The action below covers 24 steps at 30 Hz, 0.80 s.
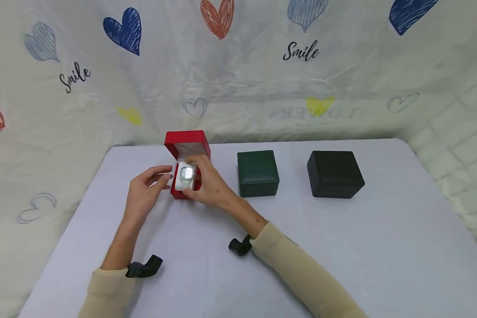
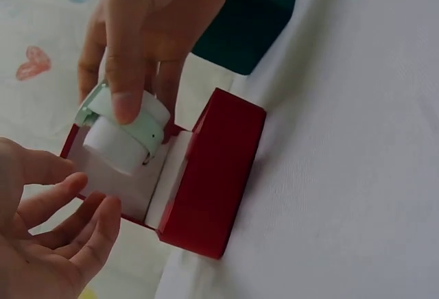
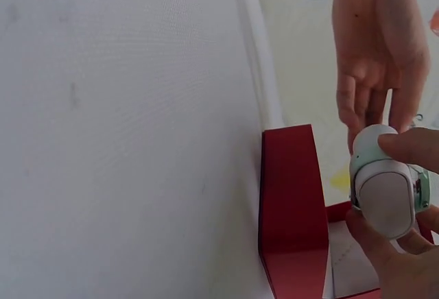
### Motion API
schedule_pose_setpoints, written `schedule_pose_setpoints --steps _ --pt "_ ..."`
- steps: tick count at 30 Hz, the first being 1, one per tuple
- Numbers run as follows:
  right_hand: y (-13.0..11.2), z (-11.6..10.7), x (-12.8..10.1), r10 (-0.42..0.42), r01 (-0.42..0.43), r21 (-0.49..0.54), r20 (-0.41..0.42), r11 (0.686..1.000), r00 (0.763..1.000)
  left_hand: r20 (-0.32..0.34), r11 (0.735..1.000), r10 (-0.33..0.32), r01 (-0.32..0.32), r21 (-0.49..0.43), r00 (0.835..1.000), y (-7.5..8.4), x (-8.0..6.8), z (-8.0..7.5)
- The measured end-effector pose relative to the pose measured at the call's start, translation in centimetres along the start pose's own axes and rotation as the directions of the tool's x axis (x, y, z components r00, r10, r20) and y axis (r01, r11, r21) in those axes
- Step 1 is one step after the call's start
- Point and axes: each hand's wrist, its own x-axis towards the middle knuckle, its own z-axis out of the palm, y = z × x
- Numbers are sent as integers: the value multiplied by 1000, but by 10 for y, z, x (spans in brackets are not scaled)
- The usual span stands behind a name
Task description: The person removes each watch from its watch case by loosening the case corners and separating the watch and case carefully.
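An open red watch box [image 1: 187,145] [image 2: 218,175] [image 3: 293,210] stands on the table at the left of a row of boxes. My right hand [image 1: 209,182] [image 2: 140,35] [image 3: 394,244] pinches a pale green watch wrapped round a white cushion [image 1: 185,176] [image 2: 127,134] [image 3: 387,189] just above the box's white inside. My left hand [image 1: 147,190] [image 2: 48,237] [image 3: 377,45] hovers beside the box on its left, fingers relaxed and holding nothing.
A closed dark green box [image 1: 258,173] [image 2: 250,18] and a closed black box [image 1: 335,173] stand to the right on the white table [image 1: 381,247]. A heart-printed cloth [image 1: 238,66] hangs behind and round the table's edges.
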Motion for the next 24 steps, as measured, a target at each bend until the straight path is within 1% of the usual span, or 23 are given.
schedule_pose_setpoints --steps 3,7,10,13,20,22,24 --pt "-1 1 -4 -22 23 9 -9 1000 1000 41 998 -23 26 -59 999 3 -2 6" --pt "-5 4 -5 -33 33 13 9 999 999 52 996 -45 48 -75 998 4 -5 7" --pt "-8 1 -6 -23 22 5 3 1000 1000 72 994 -38 45 -98 997 4 -4 8" --pt "-9 1 -6 -25 25 7 -15 1000 1000 103 989 -30 44 -141 994 3 -1 7" --pt "-8 3 -5 -25 25 66 -14 997 1000 178 970 -21 63 -234 984 -1 2 1" --pt "-8 3 -5 -27 28 67 -20 997 999 187 965 -17 65 -255 982 -1 2 -1" --pt "-7 5 -5 -38 40 56 -27 998 999 179 961 -13 62 -271 984 -1 2 -2"
